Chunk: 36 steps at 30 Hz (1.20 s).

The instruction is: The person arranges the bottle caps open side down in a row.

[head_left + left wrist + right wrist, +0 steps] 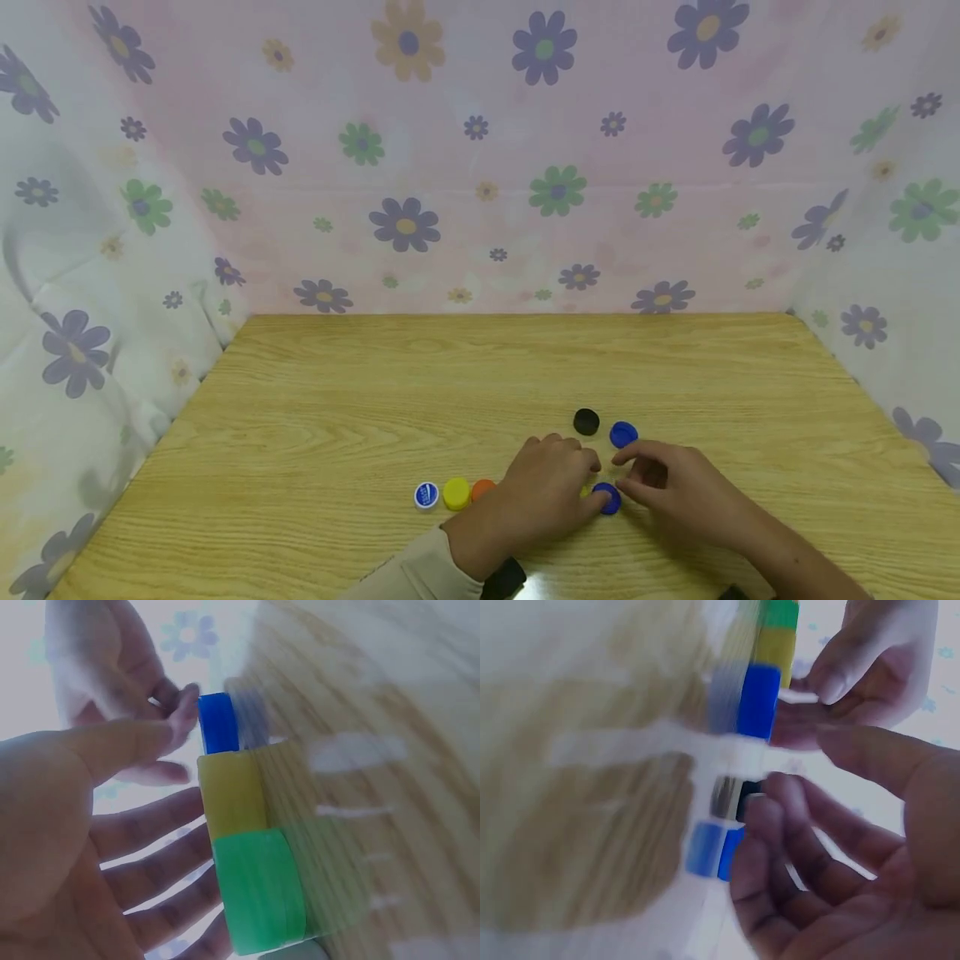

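A row of bottle caps lies on the wooden table, partly hidden by my left hand. At its right end is a blue cap, which my left thumb tip overlaps in the head view. The left wrist view shows a yellow cap and a green cap beside that blue one, my left fingers spread loosely behind them. Just right of the row, my right hand has loosely bent fingers with nothing between them. Another blue cap, hollow side up, sits just beyond my right fingertips, near a black cap.
Left of my left hand, the row shows a white cap with a blue top, a yellow cap and a partly covered orange cap. Flowered cloth stands along the back and sides of the table.
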Available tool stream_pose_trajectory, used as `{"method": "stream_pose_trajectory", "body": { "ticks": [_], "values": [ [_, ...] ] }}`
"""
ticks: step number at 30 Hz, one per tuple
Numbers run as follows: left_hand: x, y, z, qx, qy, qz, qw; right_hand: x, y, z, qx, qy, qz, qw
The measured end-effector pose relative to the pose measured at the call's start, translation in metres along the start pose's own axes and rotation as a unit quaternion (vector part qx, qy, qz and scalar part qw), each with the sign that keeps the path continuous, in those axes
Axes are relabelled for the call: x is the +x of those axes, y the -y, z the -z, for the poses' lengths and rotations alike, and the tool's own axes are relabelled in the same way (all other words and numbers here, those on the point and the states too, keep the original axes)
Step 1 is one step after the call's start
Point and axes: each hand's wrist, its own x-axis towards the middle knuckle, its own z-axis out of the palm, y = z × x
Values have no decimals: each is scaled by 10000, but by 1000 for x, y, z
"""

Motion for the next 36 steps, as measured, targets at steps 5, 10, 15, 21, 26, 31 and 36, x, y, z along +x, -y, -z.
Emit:
{"method": "stream_pose_trajectory", "body": {
  "ticks": [5,10,15,21,26,31,36],
  "values": [
    [5,-2,0,-8,66,210,9998,6,-2,8,-418,-633,-82,9971],
    [14,-7,-2,31,190,444,9988,12,-7,12,-563,-659,-378,9955],
    [19,-12,-4,97,225,581,9980,15,-13,13,-489,-345,-579,9965],
    [20,-13,-4,226,237,644,9974,15,-14,11,-341,-172,-553,9977],
    [19,-13,-2,293,294,578,9975,16,-14,11,-371,-199,-391,9983],
    [18,-13,-2,282,337,472,9979,15,-14,10,-387,-165,-323,9986],
    [17,-13,-2,216,356,363,9985,15,-14,9,-370,-177,-369,9985]
  ]
}}
